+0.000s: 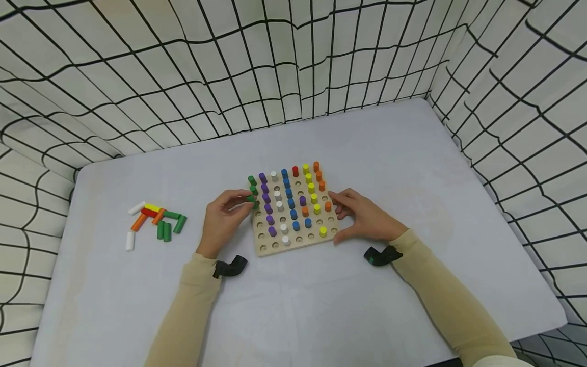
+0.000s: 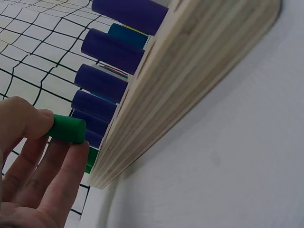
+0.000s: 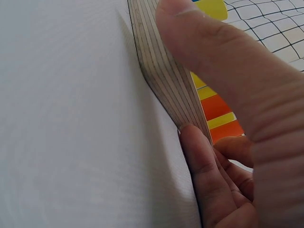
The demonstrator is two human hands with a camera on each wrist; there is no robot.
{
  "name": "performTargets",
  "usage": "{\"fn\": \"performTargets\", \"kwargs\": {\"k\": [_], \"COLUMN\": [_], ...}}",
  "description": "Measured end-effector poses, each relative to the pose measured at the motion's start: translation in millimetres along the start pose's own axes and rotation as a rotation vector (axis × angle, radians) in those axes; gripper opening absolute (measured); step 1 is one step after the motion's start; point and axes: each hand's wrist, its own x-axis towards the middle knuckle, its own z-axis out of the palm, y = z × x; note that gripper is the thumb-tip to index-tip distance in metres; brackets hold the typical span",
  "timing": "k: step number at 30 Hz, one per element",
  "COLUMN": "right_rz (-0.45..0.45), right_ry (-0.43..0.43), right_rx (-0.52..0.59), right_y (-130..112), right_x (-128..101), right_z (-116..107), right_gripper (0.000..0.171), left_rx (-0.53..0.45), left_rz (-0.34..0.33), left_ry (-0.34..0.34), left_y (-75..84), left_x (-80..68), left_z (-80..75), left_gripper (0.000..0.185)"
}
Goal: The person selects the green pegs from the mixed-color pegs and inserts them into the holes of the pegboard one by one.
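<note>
A wooden pegboard [image 1: 270, 251] lies mid-table, with rows of coloured pegs standing in its holes. At its left edge, my left hand [image 1: 222, 219] pinches a green peg [image 2: 69, 128] between thumb and fingers, tilted beside the green row. Purple pegs [image 2: 100, 81] stand just past it in the left wrist view. My right hand [image 1: 367, 219] holds the board's right side, thumb at the near corner and fingers along the edge, close to the orange pegs [image 1: 327, 206]. Several holes in the near rows are bare.
Loose pegs lie in a group left of the board: a green peg [image 1: 167, 232], a red peg [image 1: 149, 212], a yellow peg [image 1: 153, 207], a white peg [image 1: 130, 241] and others. A black wire grid [image 1: 275, 66] over white panels surrounds the white table [image 1: 293, 316].
</note>
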Motion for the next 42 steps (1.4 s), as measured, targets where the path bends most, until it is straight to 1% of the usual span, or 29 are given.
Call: {"fn": "performTargets", "kwargs": {"k": [6,11,22,28,42], "right_rz": [-0.003,-0.001,-0.010,-0.010,-0.008], "right_ry": [-0.001,0.000,0.001,0.008,0.005], "right_rx": [-0.011,-0.009,-0.004,-0.007,-0.004], "right_y": [0,-1,-2,-2,0], "right_x": [-1,-1,-2,-2,0], "right_z": [-1,-2,-1,-1,0], "right_gripper": [0.120,0.120,0.119,0.119,0.119], "left_rx": [-0.009,-0.019,0.032,0.037,0.077], "left_rz": [0.016,0.050,0.098,0.099,0.070], "left_ry": [0.020,0.045,0.049,0.044,0.040], "left_y": [-1.3,-5.1,-9.5,-9.6,-5.9], "left_x": [-0.5,-0.2,0.7,1.4,0.7], "left_z": [5.3,6.7,8.1,8.9,8.0], "left_gripper": [0.029,0.030,0.027,0.026,0.026]}}
